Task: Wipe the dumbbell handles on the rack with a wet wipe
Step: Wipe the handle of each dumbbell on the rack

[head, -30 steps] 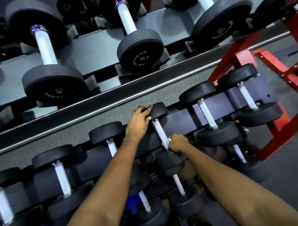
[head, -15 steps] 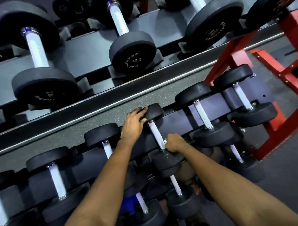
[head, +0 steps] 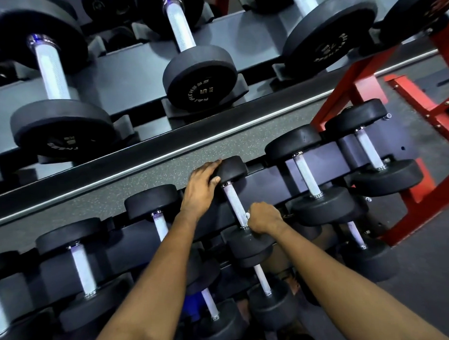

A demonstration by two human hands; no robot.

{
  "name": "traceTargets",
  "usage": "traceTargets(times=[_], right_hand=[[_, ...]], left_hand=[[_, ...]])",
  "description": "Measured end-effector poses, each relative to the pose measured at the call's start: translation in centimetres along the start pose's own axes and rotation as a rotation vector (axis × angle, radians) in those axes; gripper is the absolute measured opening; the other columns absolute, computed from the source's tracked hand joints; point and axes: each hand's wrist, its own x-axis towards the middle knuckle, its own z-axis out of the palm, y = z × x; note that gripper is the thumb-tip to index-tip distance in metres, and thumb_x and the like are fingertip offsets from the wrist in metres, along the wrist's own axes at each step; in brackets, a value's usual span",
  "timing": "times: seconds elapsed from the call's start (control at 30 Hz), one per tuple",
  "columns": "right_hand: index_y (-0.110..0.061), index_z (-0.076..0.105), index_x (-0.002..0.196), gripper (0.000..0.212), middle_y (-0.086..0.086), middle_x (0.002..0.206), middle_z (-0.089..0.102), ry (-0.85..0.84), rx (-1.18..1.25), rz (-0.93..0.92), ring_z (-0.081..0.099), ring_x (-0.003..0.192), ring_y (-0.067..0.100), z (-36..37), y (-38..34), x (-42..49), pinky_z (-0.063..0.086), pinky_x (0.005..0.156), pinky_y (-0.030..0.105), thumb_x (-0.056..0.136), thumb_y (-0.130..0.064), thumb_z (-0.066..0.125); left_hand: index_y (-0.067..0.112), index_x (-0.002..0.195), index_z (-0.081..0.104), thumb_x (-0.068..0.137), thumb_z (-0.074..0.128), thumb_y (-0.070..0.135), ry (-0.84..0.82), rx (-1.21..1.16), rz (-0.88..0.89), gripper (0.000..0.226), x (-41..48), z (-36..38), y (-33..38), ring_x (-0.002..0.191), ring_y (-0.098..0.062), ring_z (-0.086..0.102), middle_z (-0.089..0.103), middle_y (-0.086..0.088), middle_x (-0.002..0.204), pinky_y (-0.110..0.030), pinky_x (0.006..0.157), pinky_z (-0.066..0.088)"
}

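Still curled, fingers of the right hand pinch the wipe round the handle at its near end, as a second ago. Left hand grips the dumbbell by its far head, now flatter, on the rack.

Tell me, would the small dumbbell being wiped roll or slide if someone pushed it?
Probably heavy for its size: the dumbbell has thick, solid-looking ends. Its round ends could roll, yet it rests on the rack and the left hand grips one end. The textured handle likely resists slipping.
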Motion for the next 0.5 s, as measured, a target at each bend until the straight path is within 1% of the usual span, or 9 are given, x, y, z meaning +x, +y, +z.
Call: traceTargets(times=[0.07, 0.13, 0.23, 0.4, 0.5], right_hand=[[-0.005, 0.064, 0.109, 0.027, 0.016, 0.114, 0.066, -0.004, 0.013, 0.007, 0.063, 0.107, 0.035, 0.1, -0.1, 0.0, 0.051, 0.087, 0.038, 0.089, -0.019, 0.054], [-0.004, 0.065, 0.108, 0.027, 0.017, 0.114, 0.066, -0.039, 0.04, 0.0, 0.063, 0.106, 0.036, 0.1, -0.1, 0.2, 0.05, 0.087, 0.038, 0.088, -0.018, 0.054], [-0.004, 0.066, 0.108, 0.026, 0.017, 0.114, 0.067, -0.068, 0.038, -0.008, 0.063, 0.106, 0.035, 0.1, 0.0, 0.2, 0.05, 0.087, 0.037, 0.087, -0.016, 0.054], [-0.003, 0.062, 0.109, 0.027, 0.016, 0.112, 0.066, -0.001, -0.044, -0.009, 0.063, 0.105, 0.035, -0.1, -0.5, -0.3, 0.052, 0.085, 0.039, 0.087, -0.018, 0.059], [-0.004, 0.063, 0.11, 0.027, 0.016, 0.116, 0.065, -0.012, -0.006, 0.003, 0.062, 0.108, 0.035, 0.1, -0.5, -0.4, 0.05, 0.087, 0.038, 0.087, -0.017, 0.058]], left_hand=[[0.016, 0.151, 0.037, 0.106, 0.041, 0.029, -0.015, -0.007, -0.055, 0.047, 0.5, 0.3, 0.4, 0.137, -0.03, 0.039, 0.047, -0.01, 0.148, -0.043, 0.115, 0.032], [0.012, 0.151, 0.035, 0.107, 0.037, 0.03, -0.047, 0.016, -0.071, 0.048, 0.9, 0.6, 0.6, 0.137, -0.033, 0.038, 0.046, -0.014, 0.148, -0.043, 0.114, 0.03], [0.011, 0.15, 0.036, 0.107, 0.037, 0.028, -0.088, 0.047, -0.072, 0.046, 1.2, 0.7, 0.5, 0.137, -0.034, 0.036, 0.043, -0.014, 0.148, -0.042, 0.114, 0.027], [0.01, 0.148, 0.038, 0.106, 0.04, 0.027, -0.076, 0.049, -0.065, 0.045, 1.3, 0.7, 0.3, 0.134, -0.034, 0.038, 0.045, -0.015, 0.146, -0.042, 0.113, 0.03], [0.009, 0.147, 0.039, 0.106, 0.041, 0.024, -0.077, 0.037, -0.071, 0.043, 1.3, 0.8, 0.4, 0.134, -0.034, 0.037, 0.045, -0.015, 0.146, -0.041, 0.113, 0.03]])
